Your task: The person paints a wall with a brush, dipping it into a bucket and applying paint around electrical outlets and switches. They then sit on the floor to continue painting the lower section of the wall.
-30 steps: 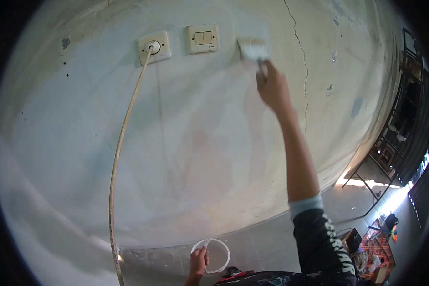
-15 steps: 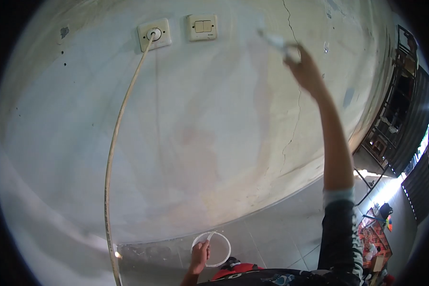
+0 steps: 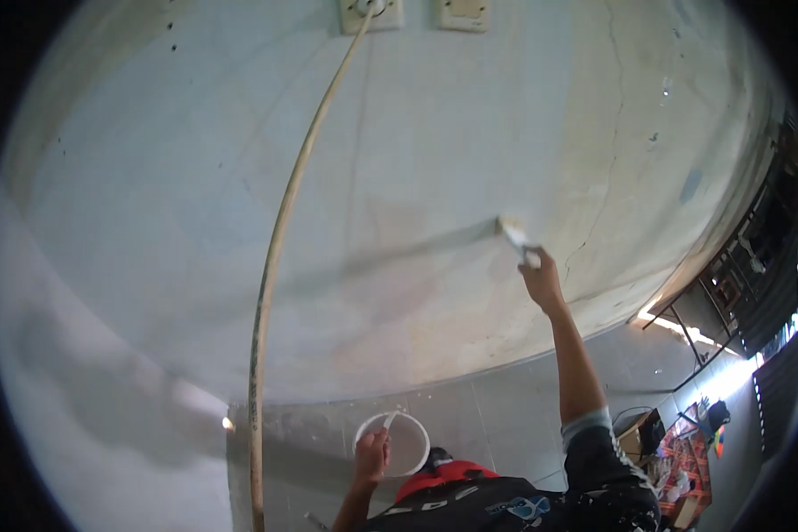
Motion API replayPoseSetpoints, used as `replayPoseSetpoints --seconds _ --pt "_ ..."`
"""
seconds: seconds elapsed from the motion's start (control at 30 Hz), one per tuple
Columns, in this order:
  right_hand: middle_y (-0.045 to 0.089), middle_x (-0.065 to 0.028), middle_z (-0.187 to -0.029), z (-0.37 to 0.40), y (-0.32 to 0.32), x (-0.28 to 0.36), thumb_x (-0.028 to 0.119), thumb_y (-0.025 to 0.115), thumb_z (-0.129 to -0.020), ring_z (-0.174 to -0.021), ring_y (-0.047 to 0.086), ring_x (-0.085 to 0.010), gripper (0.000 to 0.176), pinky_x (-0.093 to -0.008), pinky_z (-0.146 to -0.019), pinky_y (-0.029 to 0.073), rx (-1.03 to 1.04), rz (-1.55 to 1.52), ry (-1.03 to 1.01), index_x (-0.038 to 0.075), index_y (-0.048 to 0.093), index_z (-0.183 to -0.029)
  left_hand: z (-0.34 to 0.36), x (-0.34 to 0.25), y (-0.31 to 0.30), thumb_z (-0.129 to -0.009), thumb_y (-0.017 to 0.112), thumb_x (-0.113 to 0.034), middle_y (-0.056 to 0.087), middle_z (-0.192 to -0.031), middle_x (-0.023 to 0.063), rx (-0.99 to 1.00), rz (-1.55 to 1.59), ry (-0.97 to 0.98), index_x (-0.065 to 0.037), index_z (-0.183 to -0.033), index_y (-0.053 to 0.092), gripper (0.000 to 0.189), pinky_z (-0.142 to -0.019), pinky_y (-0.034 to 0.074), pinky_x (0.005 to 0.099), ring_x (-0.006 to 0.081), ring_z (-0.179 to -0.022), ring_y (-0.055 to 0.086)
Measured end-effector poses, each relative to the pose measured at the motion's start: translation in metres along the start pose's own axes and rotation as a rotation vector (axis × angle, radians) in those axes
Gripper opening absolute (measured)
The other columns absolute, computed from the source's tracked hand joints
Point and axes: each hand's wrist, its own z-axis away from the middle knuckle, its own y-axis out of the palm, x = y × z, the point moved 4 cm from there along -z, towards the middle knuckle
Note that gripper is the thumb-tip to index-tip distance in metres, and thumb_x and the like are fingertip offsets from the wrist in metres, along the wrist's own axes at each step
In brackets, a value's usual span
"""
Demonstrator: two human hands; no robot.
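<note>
In my right hand (image 3: 542, 280) is a paintbrush (image 3: 516, 238) with a pale handle, its bristles against the wall (image 3: 434, 177) or very close to it. The fingers wrap round the handle, and my arm reaches up and forward. Low in the view, my left hand (image 3: 372, 456) is closed on the white handle of a round white bucket (image 3: 426, 453), beside its left rim. Pale liquid seems to fill part of the bucket, though its level is hard to make out.
A thick cream cable (image 3: 279, 230) hangs from a wall socket (image 3: 390, 16), left of a light switch (image 3: 464, 13). A crack (image 3: 614, 146) runs down the wall. Grey floor tiles (image 3: 505, 390) lie below. On the right are a red patterned mat (image 3: 696, 474), a box (image 3: 634, 439) and a metal frame (image 3: 683, 332).
My right hand has brought the paintbrush down the wall from near the top. The camera view has tilted lower and shifted left. My left hand stays at the bucket.
</note>
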Motion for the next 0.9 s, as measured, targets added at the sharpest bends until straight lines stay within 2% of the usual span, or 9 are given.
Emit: replayPoseSetpoints --seconds 0.03,0.1,0.17,0.23,0.37,0.47,0.57,0.83,0.9 --pt "0.057 -0.0098 -0.059 0.035 0.003 0.002 0.016 0.059 -0.09 -0.041 0.04 -0.0127 0.036 -0.031 -0.037 0.034 0.226 -0.201 0.29 0.007 0.054 -0.125 0.005 0.003 -0.009 -0.096 0.055 -0.023 0.048 -0.06 0.0017 -0.007 -0.038 -0.024 -0.003 -0.08 0.056 0.026 -0.042 0.035 0.0284 0.0111 -0.046 0.046" --pt "0.053 -0.0006 -0.059 0.092 0.012 0.02 0.017 0.058 -0.093 -0.043 0.035 -0.0038 0.033 -0.0241 -0.034 0.024 0.438 -0.322 0.419 0.007 0.055 -0.124 -0.01 0.021 -0.026 -0.095 0.055 -0.022 0.049 -0.06 0.0047 0.028 -0.462 0.474 -0.002 -0.079 0.056 0.026 -0.049 0.038 0.0338 0.0167 -0.051 0.051" --pt "0.055 -0.0015 -0.06 0.14 0.019 0.039 0.017 0.057 -0.094 -0.043 0.036 -0.005 0.032 -0.0249 -0.035 0.027 0.58 -0.298 0.454 0.007 0.055 -0.125 -0.016 0.026 -0.03 -0.094 0.054 -0.023 0.049 -0.062 0.0074 -0.058 -0.491 0.548 -0.002 -0.078 0.056 0.026 -0.056 0.04 0.0378 0.0208 -0.058 0.052" --pt "0.056 -0.0025 -0.061 0.183 0.029 0.039 0.017 0.056 -0.095 -0.042 0.037 -0.0063 0.032 -0.0258 -0.036 0.029 0.722 -0.264 0.528 0.007 0.055 -0.125 -0.006 0.007 -0.023 -0.096 0.053 -0.028 0.052 -0.066 0.0046 -0.031 -0.235 0.096 -0.003 -0.078 0.057 0.031 -0.054 0.038 0.0333 0.0158 -0.057 0.049" --pt "0.06 -0.007 -0.063 0.24 0.052 0.051 0.015 0.056 -0.095 -0.052 0.054 -0.0098 0.028 -0.0261 -0.048 0.041 0.958 -0.216 0.423 0.006 0.057 -0.121 0.001 -0.014 -0.013 -0.097 0.051 -0.039 0.045 -0.062 -0.0027 -0.107 -0.015 0.039 -0.005 -0.076 0.056 0.04 -0.049 0.032 0.0233 0.0061 -0.054 0.041" --pt "0.068 -0.0196 -0.083 0.253 0.071 0.081 0.015 0.059 -0.085 -0.076 0.067 -0.0347 0.034 -0.0444 -0.07 0.051 1.143 0.13 0.029 0.005 0.059 -0.117 0.002 -0.019 -0.02 -0.097 0.051 -0.039 0.043 -0.062 -0.0032 -0.071 0.03 0.013 -0.005 -0.077 0.056 0.039 -0.048 0.031 0.0224 0.0056 -0.054 0.04" --pt "0.067 -0.0193 -0.081 0.275 0.106 0.084 0.011 0.058 -0.084 -0.075 0.066 -0.038 0.032 -0.0439 -0.067 0.052 1.216 0.315 -0.242 0.008 0.061 -0.115 0.008 -0.028 -0.021 -0.097 0.047 -0.045 0.044 -0.06 -0.006 -0.006 -0.017 0.001 -0.006 -0.085 0.059 0.042 -0.041 0.021 0.0204 0.0011 -0.046 0.033" --pt "0.07 -0.0125 -0.09 0.334 0.23 0.038 0.016 0.063 -0.081 -0.086 0.07 -0.0287 0.019 -0.0408 -0.072 0.056 1.346 0.602 -0.603 0.009 0.067 -0.098 0.015 -0.058 0.005 -0.099 0.048 -0.035 0.04 -0.059 -0.0051 0.139 0.025 0.086 -0.004 -0.08 0.055 0.037 -0.046 0.027 0.0215 0.0031 -0.05 0.035" --pt "0.07 -0.0114 -0.092 0.338 0.241 0.033 0.018 0.064 -0.081 -0.088 0.07 -0.0275 0.019 -0.0398 -0.073 0.056 1.405 0.649 -0.566 0.009 0.068 -0.097 0.02 -0.067 0.013 -0.099 0.04 -0.04 0.032 -0.053 -0.0066 0.168 -0.076 0.148 -0.005 -0.079 0.054 0.042 -0.044 0.019 0.0222 0.0027 -0.046 0.027"
